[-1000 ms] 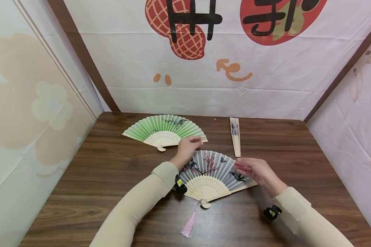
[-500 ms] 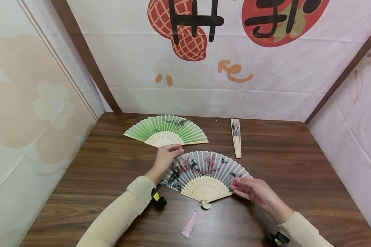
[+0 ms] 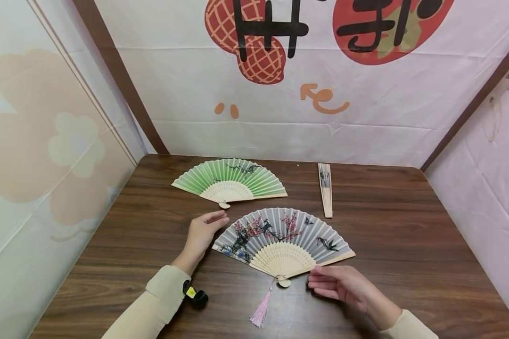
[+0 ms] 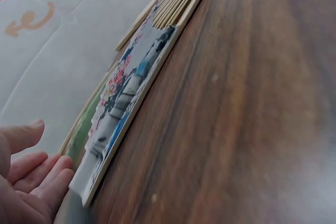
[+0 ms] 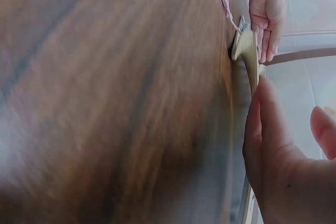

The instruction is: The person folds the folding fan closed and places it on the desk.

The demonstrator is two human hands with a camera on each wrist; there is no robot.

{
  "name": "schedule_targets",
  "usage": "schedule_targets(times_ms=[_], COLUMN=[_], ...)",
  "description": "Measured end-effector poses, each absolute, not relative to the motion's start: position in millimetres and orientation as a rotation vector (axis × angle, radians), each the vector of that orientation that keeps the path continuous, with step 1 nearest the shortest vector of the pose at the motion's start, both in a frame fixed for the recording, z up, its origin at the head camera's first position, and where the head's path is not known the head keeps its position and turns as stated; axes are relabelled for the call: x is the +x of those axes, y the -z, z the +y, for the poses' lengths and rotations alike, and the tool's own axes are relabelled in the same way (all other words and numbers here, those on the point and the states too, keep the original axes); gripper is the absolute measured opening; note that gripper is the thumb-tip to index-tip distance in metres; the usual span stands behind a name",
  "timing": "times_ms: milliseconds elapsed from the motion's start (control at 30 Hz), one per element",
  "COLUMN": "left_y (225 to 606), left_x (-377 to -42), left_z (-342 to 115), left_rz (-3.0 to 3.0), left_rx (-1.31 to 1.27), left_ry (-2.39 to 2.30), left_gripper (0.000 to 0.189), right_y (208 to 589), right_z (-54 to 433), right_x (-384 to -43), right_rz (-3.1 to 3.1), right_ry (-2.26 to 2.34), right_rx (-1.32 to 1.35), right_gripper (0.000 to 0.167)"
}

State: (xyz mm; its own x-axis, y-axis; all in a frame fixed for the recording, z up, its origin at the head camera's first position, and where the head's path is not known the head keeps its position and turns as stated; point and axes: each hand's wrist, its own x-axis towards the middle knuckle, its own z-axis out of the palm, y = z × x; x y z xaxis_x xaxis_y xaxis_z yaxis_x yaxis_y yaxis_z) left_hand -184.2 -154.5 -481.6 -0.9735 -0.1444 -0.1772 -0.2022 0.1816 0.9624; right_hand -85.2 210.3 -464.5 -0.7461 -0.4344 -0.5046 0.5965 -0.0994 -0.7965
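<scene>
A grey folding fan [image 3: 283, 230] lies spread on the table, printed with pink blossoms and birds, its pale ribs meeting at the near side. From its pivot a pink tassel [image 3: 260, 308] trails toward me. My left hand [image 3: 203, 235] is beside the fan's left tip with loosely bent fingers and nothing in them. The left wrist view has that hand [image 4: 34, 179] near the fan's edge [image 4: 123, 114]. By the lower right rib is my right hand [image 3: 348, 287], fingers extended and holding nothing; whether it touches the rib I cannot tell.
Behind lies a spread green folding fan [image 3: 233, 179]. A folded fan [image 3: 324, 190] lies at the back right, pointing toward me. The brown wooden table [image 3: 407, 226] ends against a printed cloth wall [image 3: 271, 136] at the back.
My left hand has moved left and down, off the grey fan. My right hand has come down from the fan's right part to its lower rib. The fans have stayed put.
</scene>
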Motion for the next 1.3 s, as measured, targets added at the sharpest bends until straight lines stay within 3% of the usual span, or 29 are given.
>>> schedule_targets(times_ms=[267,800,1300], left_y=[477.8,480.3,480.1], left_x=[-170.6,-146.7,-133.0], left_z=[-164.0,-181.1,-182.2], left_rz=[2.388,2.416,2.47], left_rx=[-0.375,-0.461,-0.465], left_ry=[-1.945,-1.904,-1.826], left_gripper=[0.038,0.037,0.037], right_y=[467.2,477.7,482.9], right_z=[203.2,190.8,179.9], right_x=[-77.1,-74.9,-73.7], right_rz=[1.433,1.298,1.181], right_ry=[1.933,2.062,2.17], right_rx=[0.208,0.258,0.289], right_gripper=[0.035,0.016,0.012])
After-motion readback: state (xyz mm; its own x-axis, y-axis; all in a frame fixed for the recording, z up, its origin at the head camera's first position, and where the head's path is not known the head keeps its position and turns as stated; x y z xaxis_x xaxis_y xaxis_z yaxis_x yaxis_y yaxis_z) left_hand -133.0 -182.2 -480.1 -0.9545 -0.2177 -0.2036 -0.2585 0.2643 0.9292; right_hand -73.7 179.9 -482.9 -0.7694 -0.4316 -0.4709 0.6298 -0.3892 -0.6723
